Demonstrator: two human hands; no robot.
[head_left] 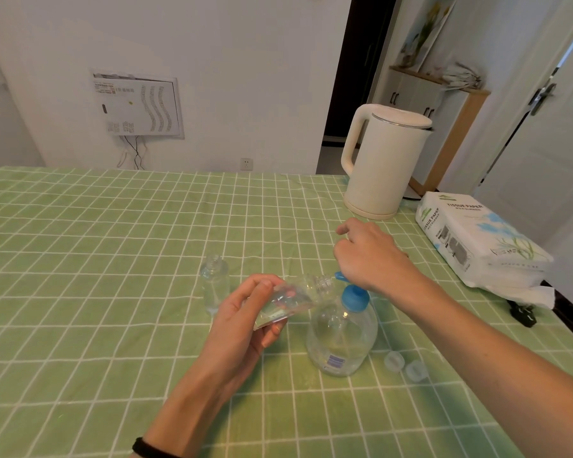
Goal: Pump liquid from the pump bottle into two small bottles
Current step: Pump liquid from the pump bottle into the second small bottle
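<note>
Filling first small bottle: mouth held to the pump spout, other hand on the pump head.

My left hand (245,312) is closed around a small clear bottle (291,297), fingers and thumb wrapped near its base, tilted almost flat so its open threaded neck lines up just beside the blue spout. My right hand (368,256) sits loosely curled on top of the pump, covering the head, looks ready to press; I can't tell how hard it's bearing down. Pump bottle (341,335) stands upright on the table (113,325), clear, rounded, blue collar, liquid level hard to read. Second small bottle (215,282) stands uncapped just left, apart from both hands, waiting its turn. Two clear caps (404,365) parked right of the pump bottle, out of the way.
</note>
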